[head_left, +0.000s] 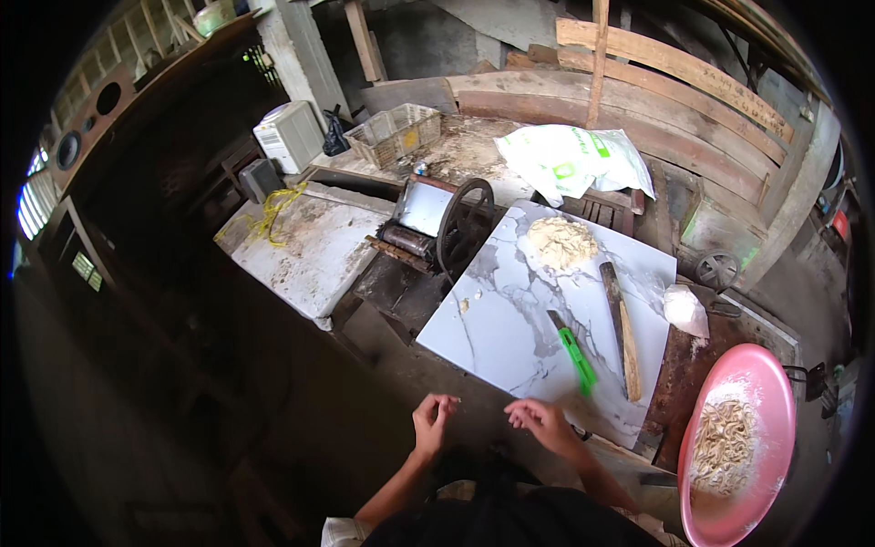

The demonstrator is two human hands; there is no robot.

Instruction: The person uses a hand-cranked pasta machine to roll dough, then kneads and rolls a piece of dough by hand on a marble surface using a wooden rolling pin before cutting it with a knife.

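Just off the front edge of a white marble-patterned slab [492,314], my two hands hover apart, with nothing visible in either. Loosely bent fingers on my left hand [433,423] point toward the right hand. My right hand [543,422], also half-curled and empty, is nearest the slab's front edge. On the slab lies a rough mound of pale dough [561,243] at the back. In front of it are a green-handled knife [576,358] and, to the right, a long, partly dark wooden stick [621,330]. Small dough crumbs [464,305] dot the left side.
Left of the slab stands a hand-cranked roller machine [408,239] with a large wheel [465,228]. At right, a pink basin [775,401] holds floured noodle-like strands [725,447]. A small white bag [685,312] lies beside the slab, a large white sack [579,159] behind. A plastic crate [394,135] sits farther back.
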